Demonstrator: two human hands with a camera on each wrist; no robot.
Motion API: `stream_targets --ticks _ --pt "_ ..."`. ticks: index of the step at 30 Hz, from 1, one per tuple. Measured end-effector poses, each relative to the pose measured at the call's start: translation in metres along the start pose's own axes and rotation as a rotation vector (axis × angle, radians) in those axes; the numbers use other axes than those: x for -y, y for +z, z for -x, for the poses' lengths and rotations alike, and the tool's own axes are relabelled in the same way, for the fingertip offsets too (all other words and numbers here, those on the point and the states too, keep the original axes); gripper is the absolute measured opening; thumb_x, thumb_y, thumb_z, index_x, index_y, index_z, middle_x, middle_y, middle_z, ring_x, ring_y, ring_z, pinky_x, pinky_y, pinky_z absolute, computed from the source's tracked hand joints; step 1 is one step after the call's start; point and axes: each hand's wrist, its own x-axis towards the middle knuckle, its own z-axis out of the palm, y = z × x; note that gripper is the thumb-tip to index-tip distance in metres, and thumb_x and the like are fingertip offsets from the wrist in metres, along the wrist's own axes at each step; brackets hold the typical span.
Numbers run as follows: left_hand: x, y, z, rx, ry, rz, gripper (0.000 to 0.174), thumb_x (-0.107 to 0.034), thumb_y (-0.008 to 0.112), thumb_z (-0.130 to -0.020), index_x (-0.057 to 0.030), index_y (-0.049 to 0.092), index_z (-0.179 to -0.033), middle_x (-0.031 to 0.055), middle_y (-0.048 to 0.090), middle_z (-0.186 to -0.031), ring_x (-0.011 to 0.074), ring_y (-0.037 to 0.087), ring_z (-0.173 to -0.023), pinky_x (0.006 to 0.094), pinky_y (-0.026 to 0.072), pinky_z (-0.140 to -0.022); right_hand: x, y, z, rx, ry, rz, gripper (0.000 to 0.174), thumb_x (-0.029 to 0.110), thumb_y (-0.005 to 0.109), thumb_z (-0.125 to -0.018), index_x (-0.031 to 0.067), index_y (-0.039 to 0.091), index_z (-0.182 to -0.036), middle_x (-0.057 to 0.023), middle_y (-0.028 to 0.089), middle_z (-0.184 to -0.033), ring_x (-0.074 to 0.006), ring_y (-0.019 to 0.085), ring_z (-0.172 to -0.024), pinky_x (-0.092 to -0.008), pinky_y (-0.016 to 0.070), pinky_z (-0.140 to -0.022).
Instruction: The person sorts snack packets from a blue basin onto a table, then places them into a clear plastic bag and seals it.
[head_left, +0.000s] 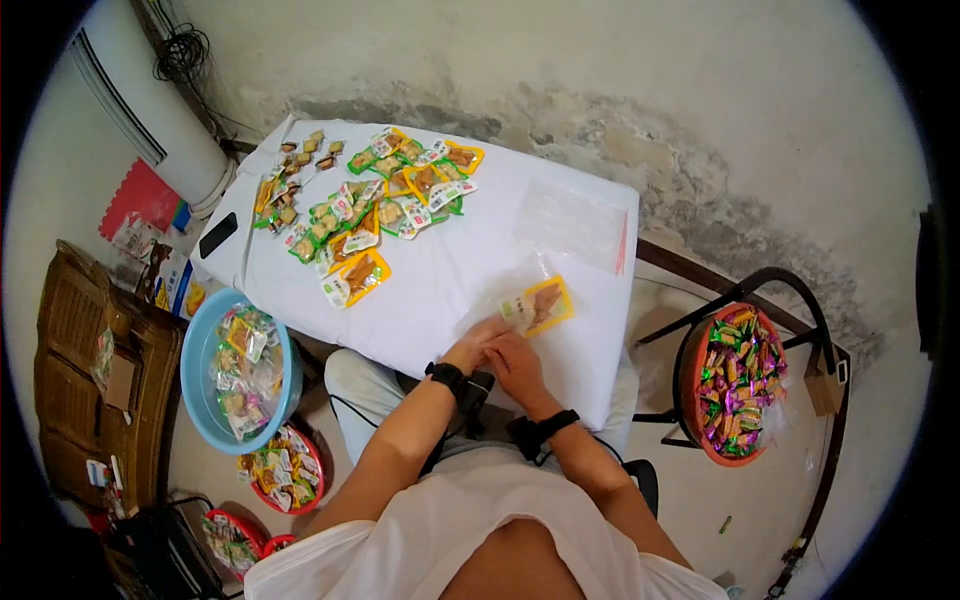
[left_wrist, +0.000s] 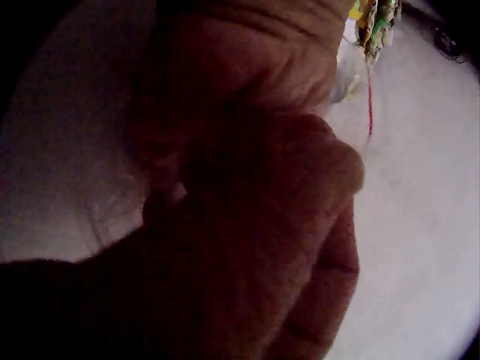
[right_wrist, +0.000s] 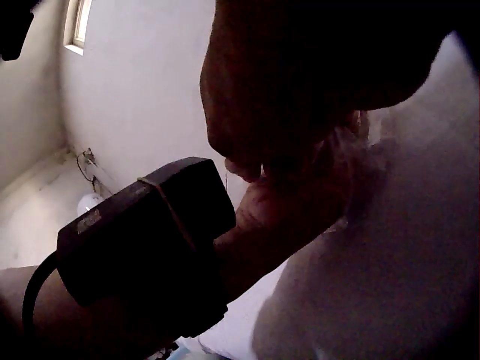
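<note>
A snack packet (head_left: 545, 305) with a yellow border lies inside a clear plastic bag (head_left: 541, 266) near the front of the white-covered table. At the bag's near end my left hand (head_left: 476, 343) and right hand (head_left: 515, 364) meet, fingers overlapping. Both grip the bag's edge with bent fingers; the fingertips are mostly hidden. Seen from the left wrist, the left hand (left_wrist: 247, 240) is dark and close against the right hand (left_wrist: 247, 67). Crumpled clear film (right_wrist: 349, 161) shows beside the fingers in the right wrist view.
Several green- and yellow-edged snack packets (head_left: 350, 225) are heaped on the table's left half, near a black phone (head_left: 218, 235). Flat clear bags (head_left: 572, 225) lie at the right. A blue tub (head_left: 192, 375) stands left; a red basin of wrapped sweets (head_left: 740, 385) stands right.
</note>
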Motion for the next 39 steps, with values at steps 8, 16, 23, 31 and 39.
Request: stream_targets --ticks 8,16,23,31,39 --pt "0.033 -0.037 -0.035 0.175 0.467 -0.864 0.036 -0.008 0.064 -0.077 -0.0036 0.055 -0.112 0.0089 0.058 -0.108 0.0244 0.057 -0.091 0.0329 0.0461 -0.083 -0.003 -0.01 -0.001 -0.01 0.049 -0.066 0.009 0.007 0.058 -0.082 0.0044 0.062 -0.089 -0.0124 0.06 -0.085 -0.0297 0.057 -0.081 -0.0355 0.0464 -0.071" --pt "0.064 -0.047 -0.018 -0.015 0.506 -0.694 0.033 -0.005 0.06 -0.077 -0.0025 0.055 -0.11 0.009 0.058 -0.097 0.0207 0.054 -0.081 0.0324 0.0454 -0.072 -0.002 -0.02 0.005 -0.06 0.209 -0.058 0.006 0.004 0.056 -0.084 0.0016 0.059 -0.088 -0.0115 0.056 -0.079 -0.0241 0.056 -0.075 -0.0305 0.0449 -0.068" --pt "0.054 -0.01 0.005 -0.165 0.292 -0.174 0.016 -0.013 0.045 -0.092 -0.0057 0.051 -0.105 0.002 0.054 -0.094 0.0143 0.053 -0.086 0.0284 0.0452 -0.08 -0.006 -0.008 0.005 -0.061 0.114 -0.014 0.007 0.003 0.056 -0.083 0.0019 0.059 -0.089 -0.0115 0.055 -0.079 -0.0233 0.055 -0.073 -0.0302 0.0446 -0.067" --pt "0.007 0.047 0.072 -0.026 0.411 -0.454 0.027 -0.027 0.048 -0.093 -0.0074 0.056 -0.109 0.0032 0.06 -0.097 0.0142 0.057 -0.091 0.0286 0.0455 -0.079 -0.003 -0.026 0.006 -0.046 0.206 0.02 0.006 0.007 0.059 -0.082 0.0019 0.059 -0.085 -0.0136 0.058 -0.083 -0.0294 0.056 -0.079 -0.0359 0.0451 -0.071" --pt "-0.143 -0.072 0.13 -1.112 0.772 -1.318 0.023 -0.01 0.056 -0.079 -0.0029 0.061 -0.1 0.0185 0.059 -0.106 0.0343 0.057 -0.093 0.0416 0.0445 -0.084 0.001 -0.034 0.005 -0.06 0.222 -0.002 0.003 0.002 0.059 -0.08 0.0006 0.057 -0.081 -0.0132 0.056 -0.08 -0.0291 0.056 -0.076 -0.0339 0.0449 -0.07"
